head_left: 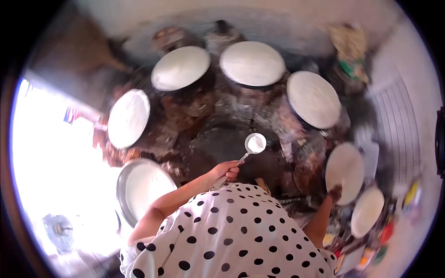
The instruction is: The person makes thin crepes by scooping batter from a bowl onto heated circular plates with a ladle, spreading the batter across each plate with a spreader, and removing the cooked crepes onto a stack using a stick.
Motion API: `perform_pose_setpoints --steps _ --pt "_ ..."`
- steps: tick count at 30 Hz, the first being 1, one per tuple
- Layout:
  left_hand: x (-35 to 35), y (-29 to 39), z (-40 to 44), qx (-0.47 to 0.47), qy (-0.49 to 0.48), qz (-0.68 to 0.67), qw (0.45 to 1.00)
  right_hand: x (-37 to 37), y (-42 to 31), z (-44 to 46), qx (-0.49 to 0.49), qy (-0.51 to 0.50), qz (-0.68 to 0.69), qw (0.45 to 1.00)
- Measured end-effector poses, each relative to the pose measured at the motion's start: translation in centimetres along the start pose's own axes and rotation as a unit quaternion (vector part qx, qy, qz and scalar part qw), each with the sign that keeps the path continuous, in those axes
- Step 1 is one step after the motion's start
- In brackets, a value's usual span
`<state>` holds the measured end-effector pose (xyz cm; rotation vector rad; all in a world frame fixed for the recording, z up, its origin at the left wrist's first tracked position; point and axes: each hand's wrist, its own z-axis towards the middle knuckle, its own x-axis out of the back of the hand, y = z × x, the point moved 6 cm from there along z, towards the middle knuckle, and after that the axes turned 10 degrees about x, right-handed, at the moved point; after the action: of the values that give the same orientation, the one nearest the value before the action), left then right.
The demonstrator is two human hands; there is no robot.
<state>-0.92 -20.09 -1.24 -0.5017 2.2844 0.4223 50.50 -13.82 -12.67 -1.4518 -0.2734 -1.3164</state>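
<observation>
My left hand (pixel 226 170) is wrapped round the handle of a metal ladle (pixel 255 143), whose bowl holds something white. On the right, my right hand (pixel 334 192) touches the lower edge of a pale round disc (pixel 345 171); its fingers are dark and blurred, so their hold cannot be made out. At the lower left stands a wide metal basin (pixel 123 192) with white contents. Round pans with white surfaces form an arc ahead: a left one (pixel 129 118), two at the back (pixel 181 68) and a right one (pixel 314 99).
Brick and clay supports (pixel 190 111) stand beneath the pans. A smaller pale disc (pixel 367 212) lies at the lower right, near assorted packets and a red item (pixel 386 233). A sack (pixel 350 48) is at the back right. Bright light fills the left side.
</observation>
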Motion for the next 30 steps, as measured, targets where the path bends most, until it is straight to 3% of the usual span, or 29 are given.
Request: perform_pose_setpoints --steps 3,6,7,9,11,13,14,15,16,17,18,19,20,21,22,24,25,27,28,29,30 --pt "4.8 0.9 -2.7 -0.034 0.0 -0.115 0.993 -3.9 -9.7 0.0 0.042 -0.065 0.027 0.997" --pt "9.6 1.7 -5.6 -0.103 -0.09 -0.332 0.933 -8.6 -19.0 -1.3 0.099 -0.145 0.047 0.983" --pt "11.0 1.7 -7.2 -0.125 -0.092 -0.352 0.923 -10.1 -22.1 -2.0 0.116 -0.173 0.051 0.977" --pt "12.0 2.8 -11.8 -0.255 -0.192 -0.318 0.893 -13.1 -28.2 -3.9 0.147 -0.234 0.049 0.96" --pt "14.8 2.6 -15.8 -0.369 0.08 -0.127 0.918 -15.9 -34.1 -6.1 0.168 -0.29 0.041 0.941" --pt "15.1 2.7 -16.7 -0.413 0.23 -0.101 0.875 -19.0 -39.7 -7.8 0.196 -0.344 0.047 0.917" --pt "15.5 3.3 -17.2 -0.435 0.168 -0.132 0.874 -25.2 -40.7 -8.1 0.345 -0.326 0.267 0.839" --pt "16.7 3.7 -17.2 -0.432 0.168 -0.134 0.876 -26.7 -44.3 -9.4 0.319 -0.368 0.138 0.862" --pt "18.1 4.5 -16.7 -0.442 0.006 -0.295 0.847 -26.1 -49.5 -11.4 0.356 -0.386 0.127 0.841" --pt "19.0 5.5 -16.7 -0.43 -0.155 -0.441 0.773 -26.4 -53.9 -13.0 0.393 -0.404 0.117 0.818" --pt "18.8 6.2 -18.3 -0.485 -0.154 -0.38 0.773 -28.8 -56.1 -13.6 0.379 -0.4 0.084 0.83" --pt "17.9 5.7 -20.3 -0.526 0.033 -0.323 0.786 -31.8 -57.6 -13.5 0.366 -0.393 0.053 0.842" --pt "18.1 5.5 -22.0 -0.519 0.194 -0.27 0.787 -39.5 -57.1 -12.7 0.326 -0.393 0.114 0.853" --pt "18.4 5.2 -23.6 -0.497 0.35 -0.208 0.766 -42.8 -57.9 -12.0 0.282 -0.399 0.132 0.863" --pt "18.3 5.7 -24.4 -0.497 0.367 -0.205 0.76 -45.9 -58.7 -11.4 0.237 -0.402 0.151 0.871" --pt "18.8 7.5 -25.3 -0.499 0.355 -0.227 0.757 -41.9 -64.5 -11.0 0.147 -0.391 0.133 0.899" --pt "19.6 8.4 -25.5 -0.493 0.356 -0.226 0.761 -44.0 -65.2 -10.0 0.108 -0.356 0.132 0.919" --pt "21.4 9.7 -24.7 -0.498 0.244 -0.338 0.76 -43.4 -67.0 -8.3 0.091 -0.392 0.104 0.909" --pt "22.4 10.1 -24.5 -0.488 0.253 -0.352 0.758 -45.2 -67.2 -7.4 0.099 -0.382 0.187 0.9" --pt "22.9 10.3 -24.4 -0.483 0.253 -0.355 0.759 -47.1 -66.9 -7.1 0.022 -0.428 0.263 0.864" --pt "23.2 10.6 -24.5 -0.484 0.258 -0.361 0.755 -46.9 -67.9 -7.1 0.044 -0.451 0.269 0.85"
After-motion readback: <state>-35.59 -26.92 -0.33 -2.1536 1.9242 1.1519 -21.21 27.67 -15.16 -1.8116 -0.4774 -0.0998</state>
